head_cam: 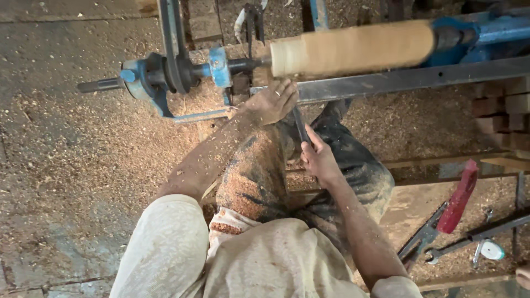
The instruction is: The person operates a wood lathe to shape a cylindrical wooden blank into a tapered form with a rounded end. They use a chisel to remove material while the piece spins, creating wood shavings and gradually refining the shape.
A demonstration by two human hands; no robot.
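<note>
Two hands are gripping a dark, stiff steel chisel (301,126): left hand (271,103) closed near the tip on the grey metal rest (397,81), right hand (317,157) closed around the handle, below the pale wooden cylinder (353,51).

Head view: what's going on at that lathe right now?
A person is working a pale wooden cylinder mounted on a blue lathe. The left hand rests at the metal tool rest, near the cylinder's end. The right hand grips the handle of a dark turning tool that runs up toward the rest. Sawdust covers the floor and the person's arms.
</note>
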